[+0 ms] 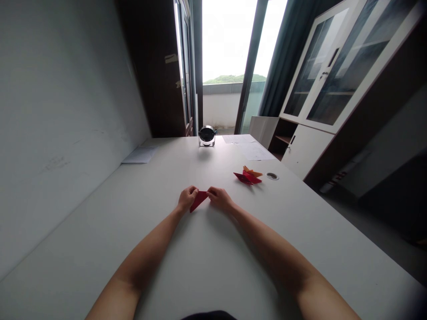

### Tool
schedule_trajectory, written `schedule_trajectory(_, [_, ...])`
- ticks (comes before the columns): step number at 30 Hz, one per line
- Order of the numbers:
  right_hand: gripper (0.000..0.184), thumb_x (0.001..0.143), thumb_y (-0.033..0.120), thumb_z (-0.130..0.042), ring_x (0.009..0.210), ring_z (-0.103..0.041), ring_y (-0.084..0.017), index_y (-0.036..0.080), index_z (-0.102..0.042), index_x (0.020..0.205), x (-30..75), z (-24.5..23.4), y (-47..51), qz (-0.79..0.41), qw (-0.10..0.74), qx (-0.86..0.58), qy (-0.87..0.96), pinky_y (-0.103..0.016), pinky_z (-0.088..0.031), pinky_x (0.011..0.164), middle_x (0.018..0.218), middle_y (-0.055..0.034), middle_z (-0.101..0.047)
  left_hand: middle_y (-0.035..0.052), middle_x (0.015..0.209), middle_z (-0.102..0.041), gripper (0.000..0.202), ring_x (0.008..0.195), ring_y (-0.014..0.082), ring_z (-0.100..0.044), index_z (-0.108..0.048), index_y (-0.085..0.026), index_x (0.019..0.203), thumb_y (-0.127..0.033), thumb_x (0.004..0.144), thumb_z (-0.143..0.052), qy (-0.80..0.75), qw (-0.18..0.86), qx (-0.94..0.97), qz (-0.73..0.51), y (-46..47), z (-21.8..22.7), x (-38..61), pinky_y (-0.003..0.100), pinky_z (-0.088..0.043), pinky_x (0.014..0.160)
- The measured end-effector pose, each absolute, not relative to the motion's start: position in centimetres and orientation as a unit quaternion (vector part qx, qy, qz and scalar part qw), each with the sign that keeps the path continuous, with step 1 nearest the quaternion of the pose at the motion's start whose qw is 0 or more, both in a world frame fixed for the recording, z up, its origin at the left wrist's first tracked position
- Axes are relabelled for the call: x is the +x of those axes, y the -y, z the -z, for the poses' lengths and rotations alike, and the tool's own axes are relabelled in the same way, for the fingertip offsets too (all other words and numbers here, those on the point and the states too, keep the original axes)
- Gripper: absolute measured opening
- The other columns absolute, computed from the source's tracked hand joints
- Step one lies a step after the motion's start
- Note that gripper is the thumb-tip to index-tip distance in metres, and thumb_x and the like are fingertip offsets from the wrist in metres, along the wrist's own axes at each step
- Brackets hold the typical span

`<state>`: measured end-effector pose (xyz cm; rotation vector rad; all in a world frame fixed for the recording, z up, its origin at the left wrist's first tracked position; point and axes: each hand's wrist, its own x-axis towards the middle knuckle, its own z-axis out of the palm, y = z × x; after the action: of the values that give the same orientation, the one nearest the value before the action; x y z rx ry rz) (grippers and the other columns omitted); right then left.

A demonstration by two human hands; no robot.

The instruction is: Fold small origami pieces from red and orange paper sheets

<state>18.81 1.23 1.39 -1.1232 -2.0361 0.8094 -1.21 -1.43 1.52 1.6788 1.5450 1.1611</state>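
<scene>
A red sheet of folded paper point(199, 199), triangular in outline, is stretched between my two hands just over the white table. My left hand point(187, 197) pinches its left side, fingers closed. At the upper right corner, my right hand point(219, 198) has its fingers closed on the same paper. Part of the paper is hidden behind the fingers. To the right and farther off lies a small pile of folded paper pieces point(248, 177), red ones with an orange one behind.
The white table point(160, 266) meets a wall on the left. A round black and silver device point(207, 134) stands at the far end. Paper sheets point(256, 151) lie at the back right, another sheet point(140, 154) at the left. A round cable hole point(272, 176) sits near the right edge.
</scene>
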Motion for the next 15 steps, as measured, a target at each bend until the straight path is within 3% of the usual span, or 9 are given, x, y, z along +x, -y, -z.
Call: schedule_trajectory(15, [0.021,0.087,0.035,-0.054,0.058,-0.049,-0.011,0.019,-0.065,0.079,18.85,-1.46,-1.27,-0.301,0.329,-0.429,0.785,-0.023,-0.035,0.057,0.066,0.0017,-0.065,0.0011,0.070,-0.064,0.027,0.064,0.0138,-0.056,-0.064,-0.018,0.078,-0.039,0.087,-0.049,-0.574,0.282,0.634,-0.436,1.20,-1.18,-1.34,0.023,-0.039,0.058])
